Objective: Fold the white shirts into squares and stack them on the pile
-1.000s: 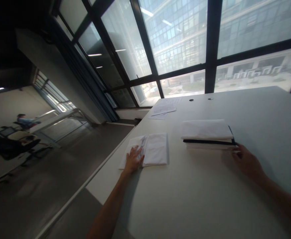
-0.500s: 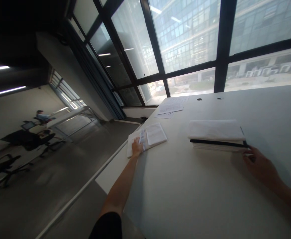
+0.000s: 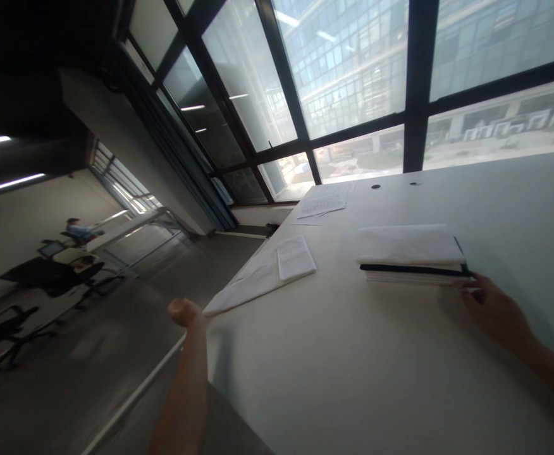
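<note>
My left hand (image 3: 186, 312) is closed at the left edge of the desk, at the drawn-out corner of a white cloth-like sheet (image 3: 246, 287). The sheet stretches from the hand across the desk corner, and a folded white part (image 3: 296, 258) lies at its right end. Toward the right, a stack of folded white sheets (image 3: 405, 243) has a black strip (image 3: 412, 270) along its near side. My right hand (image 3: 490, 309) rests at the stack's right end, its fingers pinched at the end of that strip.
The white desk (image 3: 334, 366) runs back to large windows. Printed papers (image 3: 322, 203) lie at its far left, with round cable holes (image 3: 375, 187) beside them. Past the left edge are grey floor, office chairs (image 3: 52, 275) and a seated person (image 3: 78, 229) at a distant desk.
My left hand has moved left and toward me, past the desk edge. The white sheet has unfolded and drawn out with it. The right hand stays at the stack.
</note>
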`<state>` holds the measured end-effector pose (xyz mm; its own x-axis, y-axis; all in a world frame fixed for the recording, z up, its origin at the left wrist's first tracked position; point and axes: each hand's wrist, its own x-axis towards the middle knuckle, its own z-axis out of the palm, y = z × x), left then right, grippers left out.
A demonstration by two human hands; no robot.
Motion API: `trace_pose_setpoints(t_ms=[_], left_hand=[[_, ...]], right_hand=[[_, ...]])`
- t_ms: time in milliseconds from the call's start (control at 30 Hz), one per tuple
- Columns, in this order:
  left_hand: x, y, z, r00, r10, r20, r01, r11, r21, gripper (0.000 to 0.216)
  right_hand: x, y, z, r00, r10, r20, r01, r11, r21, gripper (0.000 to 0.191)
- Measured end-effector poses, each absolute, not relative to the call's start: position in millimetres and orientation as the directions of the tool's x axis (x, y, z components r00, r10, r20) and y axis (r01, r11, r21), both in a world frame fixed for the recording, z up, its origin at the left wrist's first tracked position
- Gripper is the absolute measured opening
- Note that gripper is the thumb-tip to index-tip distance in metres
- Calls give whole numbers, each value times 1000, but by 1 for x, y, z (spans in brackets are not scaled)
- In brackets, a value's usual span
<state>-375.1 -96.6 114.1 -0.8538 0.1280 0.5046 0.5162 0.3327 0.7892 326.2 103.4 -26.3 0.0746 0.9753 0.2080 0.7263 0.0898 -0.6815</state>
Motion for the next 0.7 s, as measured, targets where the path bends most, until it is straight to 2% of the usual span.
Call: trace_pose_setpoints(t_ms=[33, 100, 133, 200, 233, 433, 533, 600, 667, 700], left_hand=[[-369, -94, 110, -844, 103, 526, 526, 349, 776, 40], [-347, -80, 95, -837, 157, 524, 543, 352, 762, 40], [-332, -68, 87, -828, 279, 486, 559, 344, 755, 38], [-297, -40, 69, -757, 590, 279, 536, 318, 782, 36], [-280, -25, 61, -733, 641, 227, 519, 313, 795, 36], [-228, 55, 56, -631, 774, 55, 408, 270, 872, 50], [-216, 86, 75, -546, 835, 64, 387, 184, 904, 42], [-199, 105, 85, -491, 864, 113, 385, 99, 918, 47], [-176, 120, 92, -325, 924, 201, 435, -43, 900, 61], [-165, 125, 93, -167, 953, 252, 486, -143, 862, 66]], right_hand=[[327, 104, -27, 76, 976, 204, 730, 84, -678, 61], [328, 104, -26, 84, 977, 194, 743, 68, -666, 64], [328, 104, -26, 82, 978, 191, 750, 65, -658, 65], [328, 104, -24, 82, 979, 186, 761, 59, -646, 66], [328, 104, -24, 81, 980, 184, 764, 58, -642, 66], [326, 102, -19, 67, 984, 167, 754, 60, -654, 64], [324, 101, -19, 67, 980, 186, 737, 77, -671, 63], [324, 101, -19, 67, 977, 202, 733, 89, -674, 61], [324, 101, -21, 61, 974, 217, 728, 105, -677, 60], [325, 102, -23, 59, 973, 224, 725, 112, -679, 61]])
